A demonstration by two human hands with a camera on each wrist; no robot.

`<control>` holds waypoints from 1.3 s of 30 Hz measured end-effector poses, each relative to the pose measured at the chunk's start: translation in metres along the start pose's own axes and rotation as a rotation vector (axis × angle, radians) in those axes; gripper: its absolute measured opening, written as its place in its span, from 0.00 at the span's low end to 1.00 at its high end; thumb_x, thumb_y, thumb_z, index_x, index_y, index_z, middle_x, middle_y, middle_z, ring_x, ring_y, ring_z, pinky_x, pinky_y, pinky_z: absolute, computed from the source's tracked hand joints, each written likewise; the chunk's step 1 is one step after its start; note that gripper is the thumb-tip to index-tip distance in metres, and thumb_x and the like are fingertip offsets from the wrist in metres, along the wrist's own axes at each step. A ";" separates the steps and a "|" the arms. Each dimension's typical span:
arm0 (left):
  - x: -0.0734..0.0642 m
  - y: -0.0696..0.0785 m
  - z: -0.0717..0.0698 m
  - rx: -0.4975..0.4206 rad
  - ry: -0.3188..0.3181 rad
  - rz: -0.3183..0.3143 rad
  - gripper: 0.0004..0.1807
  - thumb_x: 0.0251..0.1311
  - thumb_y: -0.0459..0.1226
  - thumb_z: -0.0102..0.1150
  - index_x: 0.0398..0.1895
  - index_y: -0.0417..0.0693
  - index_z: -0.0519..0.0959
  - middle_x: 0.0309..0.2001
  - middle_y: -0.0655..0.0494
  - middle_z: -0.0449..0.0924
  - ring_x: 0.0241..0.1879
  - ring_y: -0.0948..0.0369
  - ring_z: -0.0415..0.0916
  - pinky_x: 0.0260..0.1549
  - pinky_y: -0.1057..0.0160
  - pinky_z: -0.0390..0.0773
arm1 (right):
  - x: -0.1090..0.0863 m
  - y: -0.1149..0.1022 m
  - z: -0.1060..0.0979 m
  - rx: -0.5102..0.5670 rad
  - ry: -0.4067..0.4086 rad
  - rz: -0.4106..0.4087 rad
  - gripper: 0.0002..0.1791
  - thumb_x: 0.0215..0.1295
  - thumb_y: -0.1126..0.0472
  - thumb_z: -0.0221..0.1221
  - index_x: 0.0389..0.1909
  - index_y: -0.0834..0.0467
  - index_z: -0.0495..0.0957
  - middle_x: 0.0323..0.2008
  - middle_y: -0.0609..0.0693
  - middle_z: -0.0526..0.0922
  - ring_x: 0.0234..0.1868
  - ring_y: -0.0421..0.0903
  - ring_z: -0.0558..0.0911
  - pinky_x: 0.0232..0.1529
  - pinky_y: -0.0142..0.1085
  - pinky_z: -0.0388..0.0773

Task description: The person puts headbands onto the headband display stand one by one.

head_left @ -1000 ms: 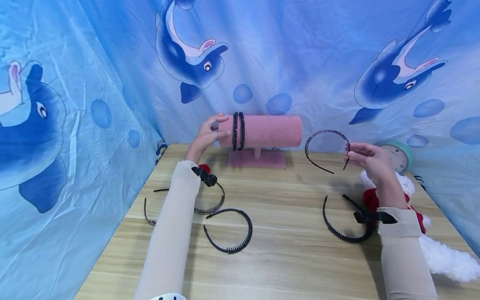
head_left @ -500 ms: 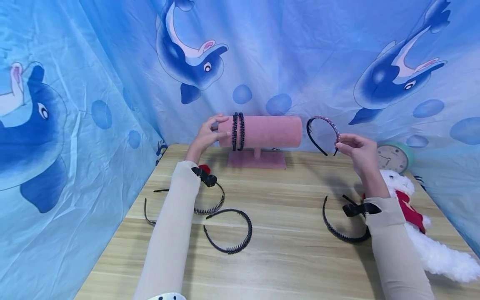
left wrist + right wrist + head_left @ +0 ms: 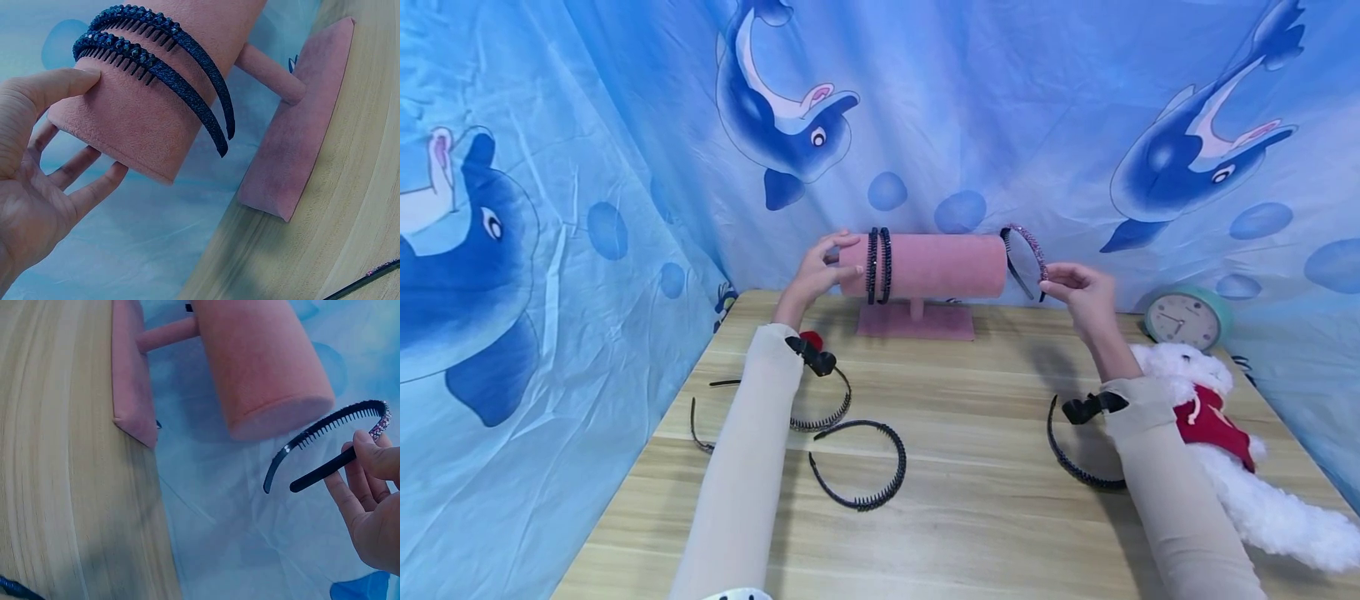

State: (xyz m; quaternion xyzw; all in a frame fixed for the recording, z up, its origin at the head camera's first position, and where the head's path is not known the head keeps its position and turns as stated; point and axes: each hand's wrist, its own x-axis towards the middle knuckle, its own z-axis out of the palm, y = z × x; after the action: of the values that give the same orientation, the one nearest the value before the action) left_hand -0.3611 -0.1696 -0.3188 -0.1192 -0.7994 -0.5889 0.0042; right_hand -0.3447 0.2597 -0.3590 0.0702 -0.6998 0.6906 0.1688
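A pink padded headband stand (image 3: 947, 265) stands at the back of the table, its roll lying sideways on a short post. My left hand (image 3: 820, 271) holds the roll's left end, thumb (image 3: 81, 81) on one side and fingers at the end edge. Just beside that thumb, two dark beaded headbands (image 3: 187, 84) sit over the roll. With thumb and fingers, my right hand (image 3: 1086, 292) pinches one arm of a black toothed headband (image 3: 340, 417) with pink sparkling stones. This headband is in the air, its arch right at the roll's bare right end.
On the table lie a black toothed headband (image 3: 901, 467) at front centre, others (image 3: 848, 392) partly under my left sleeve, and one (image 3: 1063, 457) by my right sleeve. A white plush toy (image 3: 1292, 521) in red and a green-rimmed clock (image 3: 1182, 321) are at right. A blue curtain (image 3: 1037, 150) hangs behind.
My right hand has moved left with the sparkling headband, bringing it from well right of the roll to its right end and turning it edge-on. My left hand stays in place.
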 end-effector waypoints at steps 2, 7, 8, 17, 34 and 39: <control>-0.002 0.002 0.000 0.003 0.000 0.000 0.34 0.64 0.30 0.65 0.74 0.45 0.68 0.82 0.56 0.50 0.76 0.42 0.56 0.70 0.44 0.71 | 0.002 0.002 0.005 0.022 -0.009 0.000 0.11 0.59 0.77 0.68 0.39 0.60 0.88 0.28 0.39 0.88 0.32 0.34 0.85 0.39 0.23 0.85; -0.002 0.002 0.001 -0.006 -0.004 -0.006 0.33 0.64 0.30 0.65 0.73 0.46 0.69 0.82 0.56 0.51 0.76 0.43 0.56 0.70 0.45 0.72 | 0.003 0.008 0.014 0.070 -0.062 -0.022 0.11 0.57 0.80 0.67 0.40 0.67 0.86 0.28 0.41 0.88 0.32 0.35 0.86 0.39 0.23 0.85; -0.002 0.001 0.001 -0.008 -0.005 -0.004 0.33 0.64 0.30 0.65 0.73 0.46 0.70 0.82 0.56 0.51 0.76 0.43 0.56 0.69 0.44 0.72 | 0.004 0.010 0.016 0.066 -0.073 -0.029 0.11 0.57 0.80 0.67 0.41 0.68 0.85 0.28 0.41 0.88 0.32 0.34 0.86 0.39 0.23 0.85; -0.001 -0.002 0.001 -0.022 0.001 0.012 0.33 0.63 0.30 0.66 0.73 0.44 0.70 0.81 0.55 0.52 0.76 0.42 0.57 0.69 0.43 0.72 | 0.002 0.012 0.029 -0.123 -0.137 -0.066 0.16 0.58 0.77 0.68 0.48 0.77 0.81 0.31 0.40 0.88 0.33 0.33 0.86 0.39 0.21 0.84; 0.017 -0.026 -0.001 -0.026 0.030 0.031 0.32 0.64 0.33 0.67 0.72 0.50 0.72 0.81 0.60 0.52 0.76 0.44 0.57 0.69 0.43 0.72 | -0.005 -0.012 0.046 -0.354 -0.192 -0.155 0.14 0.57 0.78 0.68 0.44 0.77 0.80 0.38 0.71 0.84 0.33 0.41 0.83 0.34 0.22 0.81; 0.019 -0.031 -0.001 -0.031 0.045 0.052 0.32 0.63 0.33 0.69 0.71 0.52 0.74 0.80 0.62 0.55 0.75 0.46 0.60 0.67 0.44 0.74 | 0.009 0.007 0.041 -0.355 -0.200 -0.116 0.17 0.57 0.75 0.70 0.46 0.74 0.79 0.39 0.65 0.85 0.33 0.36 0.83 0.35 0.20 0.81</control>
State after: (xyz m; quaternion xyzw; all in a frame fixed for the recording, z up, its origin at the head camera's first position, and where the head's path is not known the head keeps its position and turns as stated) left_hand -0.3860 -0.1755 -0.3445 -0.1267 -0.7864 -0.6036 0.0356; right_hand -0.3613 0.2207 -0.3623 0.1477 -0.8184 0.5353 0.1479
